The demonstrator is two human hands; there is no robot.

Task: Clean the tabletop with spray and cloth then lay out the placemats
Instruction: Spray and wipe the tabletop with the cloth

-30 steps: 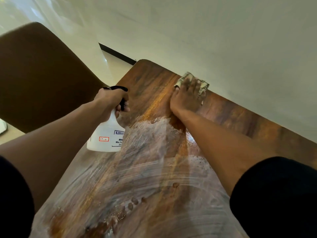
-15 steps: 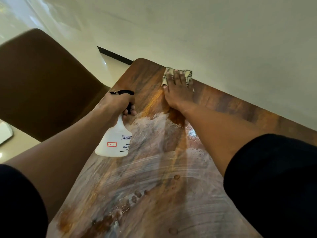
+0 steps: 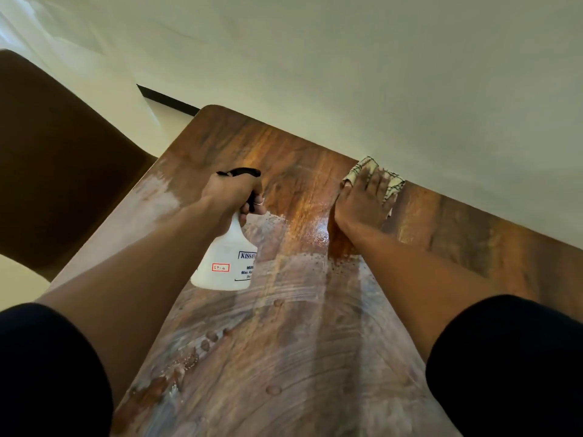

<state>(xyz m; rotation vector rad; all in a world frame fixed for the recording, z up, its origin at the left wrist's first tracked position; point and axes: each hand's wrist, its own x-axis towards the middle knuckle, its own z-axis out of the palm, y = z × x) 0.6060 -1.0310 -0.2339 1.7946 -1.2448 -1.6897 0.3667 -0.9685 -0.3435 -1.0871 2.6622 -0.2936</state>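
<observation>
I'm looking down at both bare arms reaching out over the table (image 3: 284, 357). The left hand (image 3: 232, 197) is wrapping around the neck of the spray bottle (image 3: 225, 260), fingers curling tight at the black trigger, and the white bottle is hanging below the fist, above the wood and near the left edge. I'm reading a small red-framed label on its side. The right hand (image 3: 362, 200) is lying flat, fingers spread wide and pressing down on the cloth (image 3: 394, 186), a pale checked rag that is peeking out past the fingertips and on both sides of the hand. The cloth is sitting at the far edge of the table, right against the wall (image 3: 378, 74). The wood is gleaming wet just beside that wrist, and nearer to me it is showing cloudy white swirls with beads of liquid scattered across it. A brown chair (image 3: 56, 159) is standing off the left side, and pale floor (image 3: 19, 279) is showing beneath it. Dark sleeves are covering both upper arms at the bottom corners.
</observation>
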